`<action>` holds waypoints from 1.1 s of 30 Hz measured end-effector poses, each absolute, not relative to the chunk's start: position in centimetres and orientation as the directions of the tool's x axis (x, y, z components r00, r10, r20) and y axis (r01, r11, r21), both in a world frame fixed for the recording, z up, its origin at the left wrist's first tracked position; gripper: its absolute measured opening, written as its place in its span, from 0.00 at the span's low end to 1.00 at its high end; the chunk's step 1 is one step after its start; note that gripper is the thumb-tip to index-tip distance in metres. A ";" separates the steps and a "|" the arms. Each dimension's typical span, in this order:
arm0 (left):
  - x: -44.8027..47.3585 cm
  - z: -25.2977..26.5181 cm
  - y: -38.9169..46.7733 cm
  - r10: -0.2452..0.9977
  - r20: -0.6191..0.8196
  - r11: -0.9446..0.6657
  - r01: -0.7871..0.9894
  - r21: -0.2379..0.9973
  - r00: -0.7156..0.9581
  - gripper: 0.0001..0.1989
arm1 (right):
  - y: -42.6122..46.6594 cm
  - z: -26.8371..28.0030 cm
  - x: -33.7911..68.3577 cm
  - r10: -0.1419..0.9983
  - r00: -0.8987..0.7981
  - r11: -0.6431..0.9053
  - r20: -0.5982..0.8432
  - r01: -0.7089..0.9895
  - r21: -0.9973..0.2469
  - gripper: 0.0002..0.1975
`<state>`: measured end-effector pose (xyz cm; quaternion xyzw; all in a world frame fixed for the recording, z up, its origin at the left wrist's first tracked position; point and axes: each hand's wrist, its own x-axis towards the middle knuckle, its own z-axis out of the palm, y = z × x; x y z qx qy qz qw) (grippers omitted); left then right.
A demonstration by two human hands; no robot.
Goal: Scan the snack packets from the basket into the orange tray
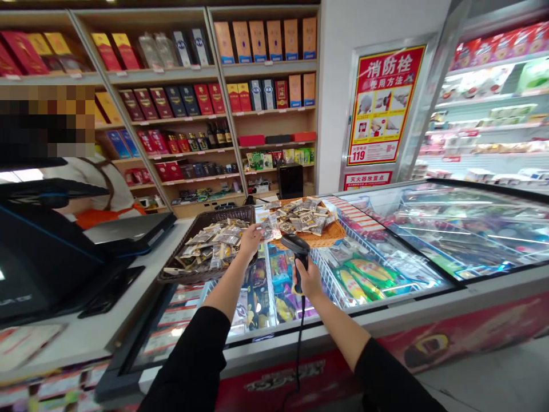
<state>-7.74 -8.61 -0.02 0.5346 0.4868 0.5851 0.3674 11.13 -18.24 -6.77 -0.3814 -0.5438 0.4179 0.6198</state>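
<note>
My right hand (309,279) is wrapped round the grip of a black barcode scanner (295,245), whose cord hangs down the freezer's front. The scanner's head points away from me, near the front of an orange woven basket (334,236) heaped with small packets (306,216). My left hand (251,239) pinches a small clear packet (270,226) between the two baskets, a little left of the scanner. On the left, a dark brown woven basket (171,273) holds many similar small packets (214,243). Both baskets rest on the freezer's glass top.
Below the hands is a glass-topped freezer (386,320) with wire baskets of packaged goods. To the left stand a counter (103,320) and a black checkout terminal (51,246); a person (107,183) is behind them. Shelves of boxed bottles (189,103) line the back wall.
</note>
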 end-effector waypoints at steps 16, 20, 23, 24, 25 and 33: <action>-7.5 2.8 -12.9 0.549 0.787 -0.096 0.914 0.395 -0.282 0.29 | -18.0 -6.3 11.7 0.950 0.192 0.296 0.247 -0.301 -0.907 0.17; -6.1 3.0 -11.3 0.730 0.676 -0.314 0.928 0.203 0.099 0.28 | -16.1 -5.7 13.6 0.935 0.274 0.308 0.226 -0.311 -0.899 0.18; -4.0 3.2 -8.5 0.881 0.431 -0.306 0.929 0.209 0.193 0.24 | -14.5 -5.6 15.2 0.925 0.319 0.303 0.208 -0.287 -0.909 0.18; -3.2 3.1 -7.4 0.917 0.358 -0.265 0.941 0.213 0.177 0.23 | -14.2 -5.6 15.5 0.922 0.330 0.302 0.204 -0.279 -0.911 0.18; -2.4 3.0 -6.2 0.941 0.298 -0.226 0.951 0.210 0.158 0.23 | -13.9 -5.7 15.8 0.920 0.337 0.301 0.202 -0.274 -0.913 0.18; 0.5 0.7 -0.1 0.973 0.160 -0.205 0.945 0.254 0.168 0.15 | -13.6 -6.4 15.4 0.926 0.322 0.281 0.195 -0.248 -0.927 0.17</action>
